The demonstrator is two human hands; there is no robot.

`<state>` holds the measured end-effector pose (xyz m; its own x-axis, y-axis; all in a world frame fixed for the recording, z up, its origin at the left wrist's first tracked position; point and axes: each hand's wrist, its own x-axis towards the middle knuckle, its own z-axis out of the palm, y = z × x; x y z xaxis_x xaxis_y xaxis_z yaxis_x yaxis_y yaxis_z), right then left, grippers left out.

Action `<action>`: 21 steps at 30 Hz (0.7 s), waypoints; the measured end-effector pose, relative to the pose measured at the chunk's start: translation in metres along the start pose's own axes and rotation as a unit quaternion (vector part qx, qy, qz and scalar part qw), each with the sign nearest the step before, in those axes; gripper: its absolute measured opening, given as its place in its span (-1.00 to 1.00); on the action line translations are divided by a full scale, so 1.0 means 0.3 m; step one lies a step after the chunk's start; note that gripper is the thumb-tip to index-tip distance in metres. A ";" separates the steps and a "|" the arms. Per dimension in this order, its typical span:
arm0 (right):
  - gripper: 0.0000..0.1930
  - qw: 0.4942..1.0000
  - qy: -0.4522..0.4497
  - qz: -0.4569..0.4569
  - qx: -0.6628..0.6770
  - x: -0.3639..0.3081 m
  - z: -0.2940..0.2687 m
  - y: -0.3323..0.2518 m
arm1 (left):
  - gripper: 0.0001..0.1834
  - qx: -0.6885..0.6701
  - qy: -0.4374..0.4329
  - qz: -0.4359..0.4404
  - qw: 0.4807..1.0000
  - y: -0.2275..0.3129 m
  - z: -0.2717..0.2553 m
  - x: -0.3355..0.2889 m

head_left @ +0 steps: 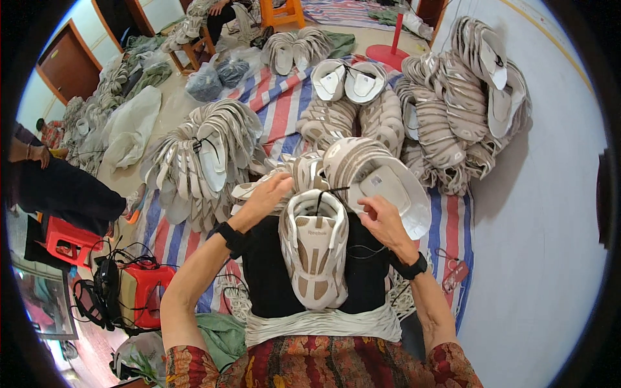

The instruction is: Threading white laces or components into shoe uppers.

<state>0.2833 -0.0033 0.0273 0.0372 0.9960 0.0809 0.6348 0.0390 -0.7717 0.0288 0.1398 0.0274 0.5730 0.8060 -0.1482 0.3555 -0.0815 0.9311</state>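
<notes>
A beige and white shoe upper (315,258) lies on my black-clad lap, toe toward me. A black cord (331,191) is tied through its far end and reaches toward a stack of nested uppers (386,191) just beyond. My left hand (273,193) hovers at the left of the shoe's collar, fingers stretched out, with nothing visible in it. On the other side, my right hand (383,220) is in front of the stack, its fingers curled in. Whatever the right fingers pinch is too small to make out. A bundle of pale laces (323,325) lies across my waist.
Bundled uppers stand at the left (202,155), ahead (349,81) and at the right (459,103) on a striped sheet (275,97). A person's leg (65,187) is at the left, near red stools (145,291). A white wall (530,246) bounds the right side.
</notes>
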 end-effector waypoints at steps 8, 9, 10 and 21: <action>-0.70 0.974 -0.005 -0.201 -0.099 0.146 0.059 -0.092 | -0.62 0.191 -0.044 0.136 0.971 0.062 0.102 -0.019; -0.79 0.973 0.005 -0.194 -0.124 0.156 0.068 -0.089 | -0.63 0.202 -0.039 0.119 0.971 0.058 0.106 -0.022; -0.79 0.972 0.004 -0.197 -0.124 0.162 0.072 -0.090 | -0.63 0.211 -0.034 0.100 0.972 0.062 0.109 -0.031; -0.83 0.992 -0.041 -0.035 0.111 0.176 0.059 -0.071 | -0.63 0.259 -0.023 0.074 0.963 0.053 0.110 -0.078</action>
<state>0.2581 0.0501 0.0368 -0.0699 0.9931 0.0943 0.4467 0.1157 -0.8872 0.0455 0.1003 0.0345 0.6731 0.7377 -0.0520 0.5811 -0.4842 0.6541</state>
